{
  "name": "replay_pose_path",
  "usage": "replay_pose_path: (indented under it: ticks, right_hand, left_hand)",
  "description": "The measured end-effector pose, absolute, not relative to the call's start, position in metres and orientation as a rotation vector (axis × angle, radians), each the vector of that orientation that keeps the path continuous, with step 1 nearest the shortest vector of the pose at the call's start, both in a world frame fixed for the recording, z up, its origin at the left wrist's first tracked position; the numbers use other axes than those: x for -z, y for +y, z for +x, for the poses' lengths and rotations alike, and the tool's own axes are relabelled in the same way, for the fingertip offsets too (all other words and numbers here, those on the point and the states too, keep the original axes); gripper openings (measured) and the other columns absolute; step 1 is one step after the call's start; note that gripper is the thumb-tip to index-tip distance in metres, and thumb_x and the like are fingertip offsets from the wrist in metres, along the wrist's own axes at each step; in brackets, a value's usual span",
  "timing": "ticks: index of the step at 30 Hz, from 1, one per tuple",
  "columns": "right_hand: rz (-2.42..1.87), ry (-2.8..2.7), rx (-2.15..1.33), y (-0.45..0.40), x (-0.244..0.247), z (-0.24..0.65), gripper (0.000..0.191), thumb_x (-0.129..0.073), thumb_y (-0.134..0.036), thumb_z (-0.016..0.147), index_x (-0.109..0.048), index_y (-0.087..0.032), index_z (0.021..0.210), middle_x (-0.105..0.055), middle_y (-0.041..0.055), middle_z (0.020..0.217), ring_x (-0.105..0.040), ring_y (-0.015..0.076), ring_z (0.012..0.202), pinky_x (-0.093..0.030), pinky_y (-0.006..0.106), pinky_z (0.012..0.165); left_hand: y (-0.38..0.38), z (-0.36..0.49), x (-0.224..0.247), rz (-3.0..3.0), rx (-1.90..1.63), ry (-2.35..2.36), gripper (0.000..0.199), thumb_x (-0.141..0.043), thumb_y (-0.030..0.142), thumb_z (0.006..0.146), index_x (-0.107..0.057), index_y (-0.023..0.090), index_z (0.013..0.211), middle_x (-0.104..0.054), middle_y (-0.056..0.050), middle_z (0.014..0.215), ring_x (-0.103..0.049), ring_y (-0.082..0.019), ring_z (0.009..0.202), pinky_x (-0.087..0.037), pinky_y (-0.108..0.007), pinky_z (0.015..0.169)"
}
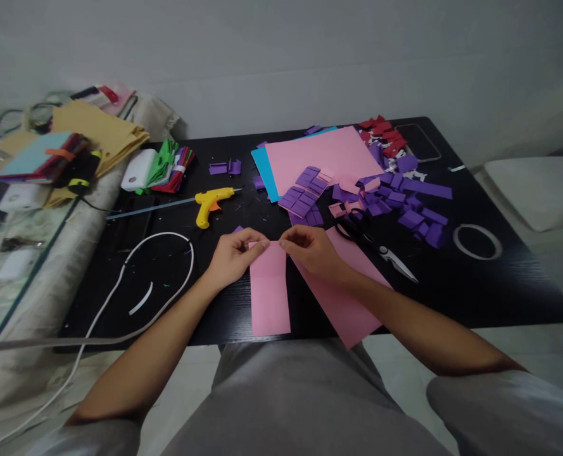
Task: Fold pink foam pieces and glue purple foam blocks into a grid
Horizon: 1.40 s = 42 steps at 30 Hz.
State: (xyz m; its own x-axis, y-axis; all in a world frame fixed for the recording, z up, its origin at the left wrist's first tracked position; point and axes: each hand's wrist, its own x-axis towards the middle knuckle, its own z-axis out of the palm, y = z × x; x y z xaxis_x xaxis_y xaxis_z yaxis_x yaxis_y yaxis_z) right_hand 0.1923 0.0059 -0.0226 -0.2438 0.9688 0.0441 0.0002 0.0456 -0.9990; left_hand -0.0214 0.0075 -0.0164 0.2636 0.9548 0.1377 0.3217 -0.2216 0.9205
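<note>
A pink paper strip point(270, 297) lies lengthwise towards me near the table's front edge, with a faint crease across it. My left hand point(237, 254) pinches its far left corner between thumb and finger. At the far right corner, my right hand point(312, 250) pinches the same strip. A larger pink sheet point(342, 304) lies under my right wrist and reaches past the front edge. Black-handled scissors point(390, 254) rest partly open just beyond my right forearm. Left of my hands is a yellow glue gun point(209, 204) with its nozzle pointing right.
Pink point(323, 152) and blue sheets point(266, 174) lie at the back. Purple folded pieces point(395, 196) and red ones point(385, 136) are heaped at the right, near a tape ring point(477, 242). A white cable point(120, 278) loops at the left, below colored paper bundles point(170, 168).
</note>
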Motion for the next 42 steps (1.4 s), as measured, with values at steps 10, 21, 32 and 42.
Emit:
replay_pose_path:
  ticks: [10, 21, 32, 42]
  right_hand:
    - [-1.085, -1.421, -1.385, 0.010, 0.015, 0.196, 0.013, -0.073, -0.032, 0.078, -0.072, -0.019, 0.076, -0.068, -0.0011, 0.066, -0.061, 0.0134, 0.062, -0.051, 0.029, 0.063]
    - [-1.161, -1.356, -1.337, 0.021, 0.017, 0.208, 0.019, -0.078, -0.034, 0.076, -0.068, -0.020, 0.068, -0.063, -0.0023, 0.058, -0.057, 0.0131, 0.055, -0.048, 0.028, 0.057]
    - [-0.969, -1.398, -1.882, 0.009, 0.018, 0.197, 0.037, -0.068, -0.057, 0.092, -0.071, -0.021, 0.098, -0.072, 0.0012, 0.080, -0.069, 0.0169, 0.069, -0.056, 0.028, 0.060]
    - [-0.996, -1.568, -1.384, 0.005, 0.011, 0.203, 0.023, -0.064, -0.028, 0.091, -0.083, -0.026, 0.105, -0.083, 0.0035, 0.106, -0.075, 0.0213, 0.095, -0.057, 0.034, 0.081]
  left_hand:
    - [0.007, -0.017, 0.011, 1.677, -1.018, 1.195, 0.019, -0.075, 0.037, 0.085, -0.078, 0.018, 0.080, -0.072, 0.000, 0.069, -0.057, -0.011, 0.057, -0.042, -0.023, 0.054]
    - [0.009, -0.024, 0.007, 1.599, -1.114, 1.301, 0.020, -0.075, 0.037, 0.084, -0.077, 0.018, 0.079, -0.070, -0.001, 0.068, -0.055, -0.013, 0.059, -0.043, -0.024, 0.055]
    - [0.010, -0.023, 0.001, 1.491, -1.376, 1.367, 0.028, -0.080, 0.048, 0.083, -0.077, 0.020, 0.083, -0.071, -0.002, 0.074, -0.058, -0.014, 0.066, -0.046, -0.027, 0.063]
    - [0.012, -0.033, -0.001, 1.383, -1.156, 1.064, 0.030, -0.075, 0.050, 0.089, -0.079, 0.020, 0.091, -0.079, -0.009, 0.093, -0.073, -0.022, 0.085, -0.059, -0.035, 0.079]
